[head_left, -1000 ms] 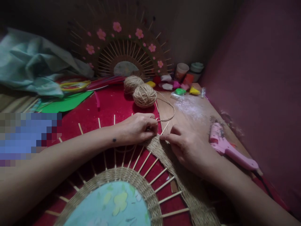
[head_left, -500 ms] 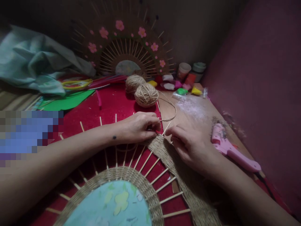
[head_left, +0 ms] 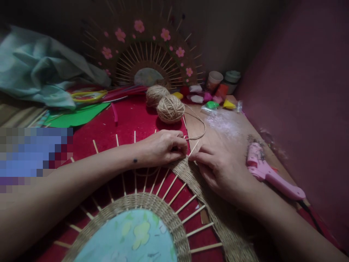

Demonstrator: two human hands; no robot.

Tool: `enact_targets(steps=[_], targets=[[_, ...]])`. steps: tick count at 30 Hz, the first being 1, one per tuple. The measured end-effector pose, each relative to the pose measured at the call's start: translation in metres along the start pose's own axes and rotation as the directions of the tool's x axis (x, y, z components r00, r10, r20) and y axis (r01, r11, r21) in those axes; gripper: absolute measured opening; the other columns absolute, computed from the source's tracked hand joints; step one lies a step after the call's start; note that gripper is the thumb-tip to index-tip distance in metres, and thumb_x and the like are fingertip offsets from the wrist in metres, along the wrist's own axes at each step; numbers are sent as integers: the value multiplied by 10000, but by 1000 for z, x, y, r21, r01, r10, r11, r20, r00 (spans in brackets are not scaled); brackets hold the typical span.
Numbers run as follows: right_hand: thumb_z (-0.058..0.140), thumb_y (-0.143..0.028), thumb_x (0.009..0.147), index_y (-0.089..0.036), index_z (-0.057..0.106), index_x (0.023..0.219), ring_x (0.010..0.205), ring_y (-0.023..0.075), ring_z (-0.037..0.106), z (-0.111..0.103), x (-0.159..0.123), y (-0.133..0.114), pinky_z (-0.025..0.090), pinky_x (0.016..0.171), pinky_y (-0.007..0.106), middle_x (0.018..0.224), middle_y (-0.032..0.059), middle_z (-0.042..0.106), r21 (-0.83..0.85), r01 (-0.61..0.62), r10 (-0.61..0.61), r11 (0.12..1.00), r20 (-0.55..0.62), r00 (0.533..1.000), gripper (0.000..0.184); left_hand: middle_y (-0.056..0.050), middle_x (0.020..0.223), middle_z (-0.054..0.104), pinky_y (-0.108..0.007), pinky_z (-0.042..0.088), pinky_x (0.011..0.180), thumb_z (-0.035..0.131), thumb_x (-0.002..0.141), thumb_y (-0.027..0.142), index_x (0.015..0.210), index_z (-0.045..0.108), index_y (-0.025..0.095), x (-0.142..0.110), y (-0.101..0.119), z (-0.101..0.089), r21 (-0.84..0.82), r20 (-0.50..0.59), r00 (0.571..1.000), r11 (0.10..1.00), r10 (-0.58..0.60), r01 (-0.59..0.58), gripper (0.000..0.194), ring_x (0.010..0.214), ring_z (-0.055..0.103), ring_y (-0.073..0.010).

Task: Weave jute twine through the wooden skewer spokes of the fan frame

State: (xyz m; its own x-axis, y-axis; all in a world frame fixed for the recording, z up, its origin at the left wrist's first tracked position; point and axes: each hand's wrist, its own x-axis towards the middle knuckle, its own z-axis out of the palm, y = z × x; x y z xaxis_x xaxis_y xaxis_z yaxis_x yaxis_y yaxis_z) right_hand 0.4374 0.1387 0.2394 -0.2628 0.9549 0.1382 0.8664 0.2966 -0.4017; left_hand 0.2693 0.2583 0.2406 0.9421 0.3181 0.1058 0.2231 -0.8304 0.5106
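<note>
A round craft piece lies in front of me: a pale blue painted centre [head_left: 131,238], an inner twine ring, radiating wooden sticks [head_left: 174,191] and an outer woven twine band [head_left: 201,189]. My left hand [head_left: 163,147] rests curled on the band's far end, fingers pinched on the twine among the sticks. Fingertip to fingertip with it, my right hand [head_left: 218,169] pinches the same twine at the weave's end. A loose strand [head_left: 200,129] loops back to a twine ball [head_left: 170,108].
A second twine ball [head_left: 155,94] sits behind the first. A pink glue gun [head_left: 268,174] lies at right on the wooden board. A finished flowered stick fan [head_left: 148,51] leans at the back, with coloured clay lumps [head_left: 211,100], small pots, green paper [head_left: 76,117] and teal cloth [head_left: 38,69].
My right hand drew slightly away from the left half a second ago and has come back, fingertips meeting again at the weave's end. The left hand stayed in place.
</note>
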Motion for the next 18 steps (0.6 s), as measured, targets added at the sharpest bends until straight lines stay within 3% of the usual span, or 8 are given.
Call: enact_targets(steps=[10,15,18], targets=[[451,-119,842,-169,644,874,777,145,548,-2,-1,-1,422,686,272,888,66,599,12,13,-14,1000,15,1000,202,-36,845,591,-221,420,691,539,822,232,822,647,145,1,2,-2,-12,4,999,999,-46,46,139,751,542,-115],[459,-164,837,-171,572,964,734,142,544,-13,-6,-1,425,651,273,852,52,616,76,-81,84,994,-45,995,171,-12,831,636,-233,412,694,529,809,273,905,646,167,-1,11,-36,43,-62,971,972,-229,232,185,754,559,-123],[494,-200,817,-175,529,875,679,139,518,-20,-9,-2,412,607,274,782,41,599,78,-129,138,989,-117,983,72,-5,808,645,-235,394,670,544,780,270,868,657,191,-7,7,-60,171,-38,934,919,-355,356,163,723,563,-129]])
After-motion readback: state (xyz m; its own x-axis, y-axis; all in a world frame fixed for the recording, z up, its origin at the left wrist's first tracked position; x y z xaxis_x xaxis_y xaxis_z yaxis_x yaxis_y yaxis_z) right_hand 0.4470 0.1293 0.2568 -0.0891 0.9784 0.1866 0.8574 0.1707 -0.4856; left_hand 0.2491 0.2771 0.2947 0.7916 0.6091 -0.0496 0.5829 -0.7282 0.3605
